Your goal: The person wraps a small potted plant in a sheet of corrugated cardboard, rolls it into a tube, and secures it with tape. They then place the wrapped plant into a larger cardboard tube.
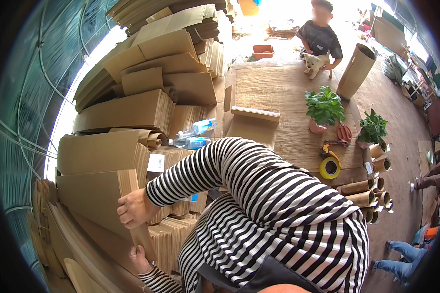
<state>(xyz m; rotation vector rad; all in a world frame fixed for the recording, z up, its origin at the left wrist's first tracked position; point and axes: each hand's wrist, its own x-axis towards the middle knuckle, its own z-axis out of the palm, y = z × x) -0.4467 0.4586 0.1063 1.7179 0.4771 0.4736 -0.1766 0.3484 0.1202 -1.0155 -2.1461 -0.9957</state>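
A narrow stack of cardboard sheets (pixel 127 181) stands on edge at the left, amid larger flat cardboard piles. My right hand (pixel 137 208), in a striped sleeve, grips the stack around its middle from above. Lower down, my left hand (pixel 141 260) holds its near end, thumb upward. Beside both hands are more upright cardboard sheets (pixel 168 238), packed tightly. A large flat cardboard panel (pixel 91 197) lies just left of my right hand. My striped arm and torso cover much of the centre.
Two plastic bottles (pixel 196 128) lie on the cardboard. A wooden table (pixel 267 84) bears a potted plant (pixel 324 106), yellow tape (pixel 330 167), red scissors (pixel 344 132) and a rolled sheet (pixel 256 113). Beyond it, a person (pixel 319 36) holds a puppy (pixel 316 62). Cardboard tubes (pixel 363 197) lie at right.
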